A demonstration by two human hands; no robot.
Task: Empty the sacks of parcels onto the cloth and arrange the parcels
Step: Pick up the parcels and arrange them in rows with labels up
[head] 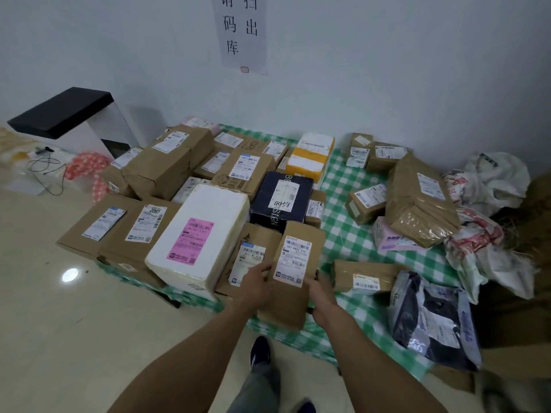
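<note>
Left hand (258,282), right hand (321,297) grip brown parcel (289,298) by sides, at checked cloth (343,216) near edge.

Plain white wall (387,70) carries a printed paper sign (240,31). Glossy beige floor (44,338) shows one light reflection (70,275). Black-topped white stand (74,120) at left, against the wall.

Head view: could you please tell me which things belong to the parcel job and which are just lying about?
Job: brown parcel gripped by left hand and right hand; checked cloth; white foam box; emptied sacks.
Lying about: black-topped stand; cables; wall notice.
</note>
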